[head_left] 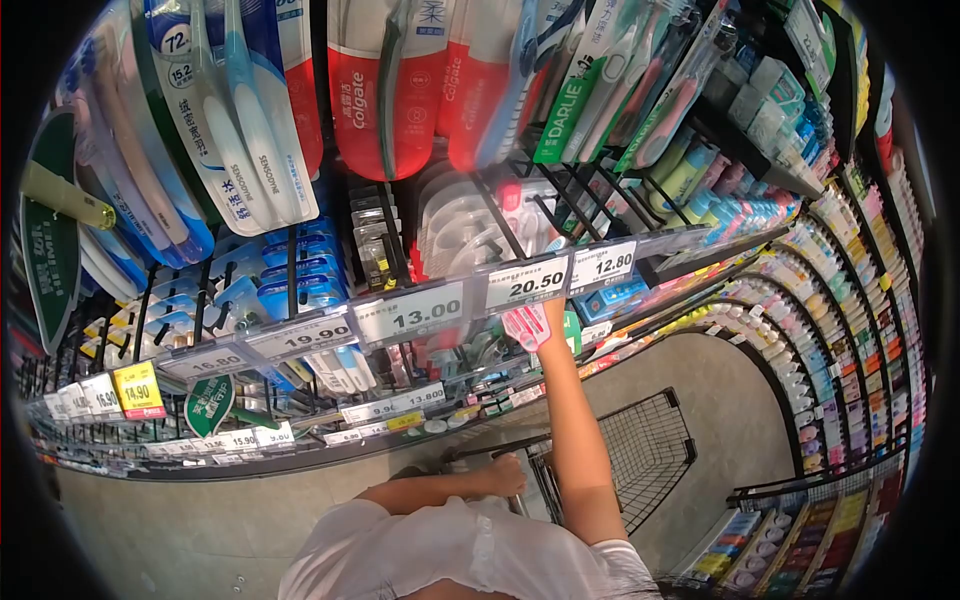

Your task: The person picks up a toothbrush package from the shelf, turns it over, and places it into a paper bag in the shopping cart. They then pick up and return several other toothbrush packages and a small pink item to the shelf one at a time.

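My right arm reaches up to the toothbrush rack. Most of my right hand (pixel 556 308) is hidden behind the price label (pixel 528 284) reading 20.50, so its fingers cannot be made out. Beside the wrist is a pink and white tag (pixel 527 326). Behind the label strip hang clear blister packs (pixel 455 222), one with a pink part. Low in front of my body, my left hand (pixel 503 475) is closed at the handle of a shopping cart (pixel 655 440). The cart's wire basket extends to the right of my right arm.
Red Colgate packs (pixel 380 110), a white and blue toothbrush pack (pixel 245 130) and green Darlie packs (pixel 572 110) hang overhead. Black hooks and price strips jut out. A curved shelf (pixel 800 380) of small goods stands at right, beyond the grey floor (pixel 720 375).
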`<state>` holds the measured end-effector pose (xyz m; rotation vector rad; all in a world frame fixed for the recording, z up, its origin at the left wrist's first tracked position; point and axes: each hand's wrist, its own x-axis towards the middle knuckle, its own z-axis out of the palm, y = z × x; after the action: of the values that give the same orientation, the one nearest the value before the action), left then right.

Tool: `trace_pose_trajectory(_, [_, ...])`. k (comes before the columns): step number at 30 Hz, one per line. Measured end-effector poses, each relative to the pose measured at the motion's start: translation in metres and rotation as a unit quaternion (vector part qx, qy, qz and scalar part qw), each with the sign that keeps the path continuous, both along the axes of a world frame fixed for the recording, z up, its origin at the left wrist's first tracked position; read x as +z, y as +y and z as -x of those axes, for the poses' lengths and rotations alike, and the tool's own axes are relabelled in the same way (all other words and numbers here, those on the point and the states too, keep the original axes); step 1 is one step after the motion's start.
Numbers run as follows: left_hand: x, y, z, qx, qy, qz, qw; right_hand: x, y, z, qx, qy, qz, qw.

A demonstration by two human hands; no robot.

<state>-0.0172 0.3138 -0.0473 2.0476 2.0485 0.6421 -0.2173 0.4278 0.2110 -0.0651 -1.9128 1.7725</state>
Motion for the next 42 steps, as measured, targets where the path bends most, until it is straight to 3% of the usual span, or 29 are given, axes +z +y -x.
trace_pose_trajectory(7, [-0.001, -0.005, -0.001, 0.01, 0.005, -0.059, 0.998, -0.017, 0.005, 0.027, 0.049, 0.009, -0.033, 0.998])
trace_pose_trajectory(11, [0.006, -0.009, -0.001, 0.007, -0.002, -0.023, 1.0, -0.011, 0.0, 0.016, 0.02, 0.047, -0.048, 0.998])
trace_pose_trajectory(14, [0.013, -0.013, 0.001, 0.019, -0.024, -0.056, 0.998, -0.02, 0.009, -0.012, -0.06, 0.047, -0.097, 0.992])
trace_pose_trajectory(16, [0.013, -0.013, -0.002, 0.026, -0.002, -0.037, 0.999, -0.05, 0.028, -0.049, -0.164, -0.031, -0.178, 0.97])
trace_pose_trajectory(18, [0.021, -0.016, -0.002, 0.022, -0.006, -0.009, 1.0, -0.044, 0.026, -0.105, -0.228, 0.01, -0.186, 0.956])
trace_pose_trajectory(21, [0.015, -0.017, -0.007, 0.001, 0.076, 0.032, 0.997, -0.121, 0.048, -0.183, -0.313, -0.059, -0.108, 0.942])
trace_pose_trajectory(22, [0.035, -0.018, -0.005, -0.034, 0.104, 0.107, 0.988, -0.139, 0.046, -0.211, -0.34, -0.063, -0.086, 0.934])
trace_pose_trajectory(25, [0.042, -0.014, -0.008, -0.024, 0.089, 0.183, 0.979, -0.189, 0.035, -0.296, -0.413, -0.165, -0.104, 0.89])
trace_pose_trajectory(26, [0.04, -0.014, -0.008, -0.032, 0.089, 0.185, 0.978, -0.203, 0.028, -0.317, -0.433, -0.143, -0.082, 0.886])
trace_pose_trajectory(27, [0.043, -0.014, -0.009, -0.021, 0.082, 0.206, 0.975, -0.224, 0.025, -0.348, -0.443, -0.222, -0.1, 0.863])
trace_pose_trajectory(35, [0.06, -0.006, -0.014, 0.05, -0.016, 0.37, 0.928, -0.252, 0.013, -0.439, -0.551, -0.351, -0.101, 0.75])
trace_pose_trajectory(37, [0.069, -0.004, -0.013, 0.06, -0.018, 0.422, 0.904, -0.267, 0.022, -0.453, -0.553, -0.315, -0.142, 0.758])
trace_pose_trajectory(39, [0.085, -0.003, -0.012, 0.056, -0.041, 0.443, 0.894, -0.287, 0.03, -0.472, -0.486, -0.348, -0.117, 0.793])
trace_pose_trajectory(42, [0.066, -0.019, -0.019, 0.103, -0.053, 0.374, 0.92, -0.284, 0.039, -0.476, -0.393, -0.457, -0.14, 0.786])
